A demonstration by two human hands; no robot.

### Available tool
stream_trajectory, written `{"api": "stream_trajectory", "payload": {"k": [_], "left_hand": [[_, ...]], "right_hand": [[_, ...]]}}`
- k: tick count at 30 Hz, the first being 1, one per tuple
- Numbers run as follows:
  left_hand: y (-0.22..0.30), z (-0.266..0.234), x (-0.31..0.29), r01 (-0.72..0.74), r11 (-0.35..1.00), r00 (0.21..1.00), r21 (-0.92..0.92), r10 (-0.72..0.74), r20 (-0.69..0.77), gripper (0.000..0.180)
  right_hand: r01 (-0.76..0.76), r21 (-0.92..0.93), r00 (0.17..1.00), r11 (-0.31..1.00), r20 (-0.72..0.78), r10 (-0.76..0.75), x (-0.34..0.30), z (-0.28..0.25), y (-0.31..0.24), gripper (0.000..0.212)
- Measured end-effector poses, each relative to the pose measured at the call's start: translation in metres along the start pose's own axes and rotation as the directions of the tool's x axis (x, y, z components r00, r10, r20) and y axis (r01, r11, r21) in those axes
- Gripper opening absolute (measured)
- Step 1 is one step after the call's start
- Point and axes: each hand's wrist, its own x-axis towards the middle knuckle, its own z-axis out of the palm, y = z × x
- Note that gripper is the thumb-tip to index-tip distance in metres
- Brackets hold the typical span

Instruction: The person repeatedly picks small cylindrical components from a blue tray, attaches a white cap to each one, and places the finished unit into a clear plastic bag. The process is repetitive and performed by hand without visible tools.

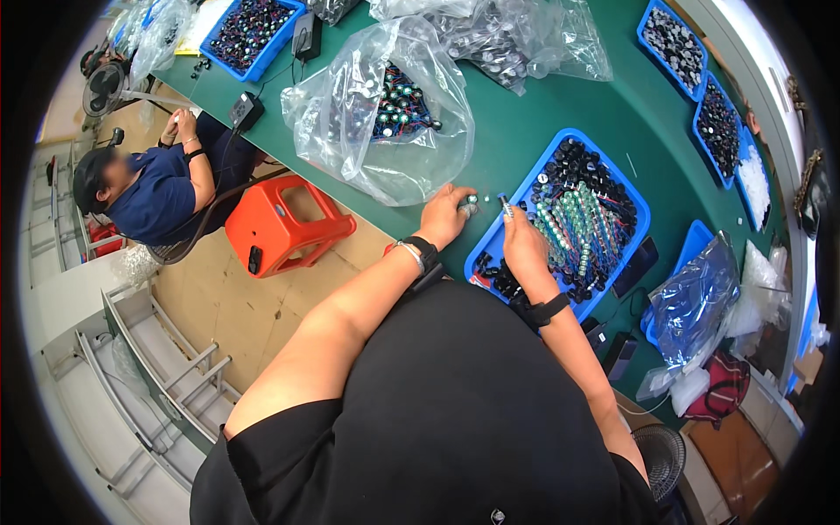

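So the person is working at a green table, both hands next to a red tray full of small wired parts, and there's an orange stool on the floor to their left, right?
Not quite: the tray is blue, not red, as the head view shows. The rest holds: a green table, the left hand and right hand beside the wired parts, and an orange stool on the left.

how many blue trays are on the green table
6: one by the right hand holding wired parts, one lower right under a bag, three along the right edge, one top left. Bags may hide more.
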Motion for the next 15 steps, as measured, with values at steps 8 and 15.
{"api": "stream_trajectory", "payload": {"k": [8,15], "left_hand": [[-0.001,0.000,0.000,0.012,0.999,1.000,-0.035,-0.013,-0.007,0.040],[0.001,-0.002,0.000,0.033,0.998,0.999,-0.062,-0.033,0.013,0.040]], "right_hand": [[0.166,-0.009,0.985,0.986,0.043,-0.165,-0.003,-0.007,-0.008,0.030],[0.235,-0.079,0.972,0.969,0.020,-0.234,0.004,0.020,-0.013,0.029]]}}
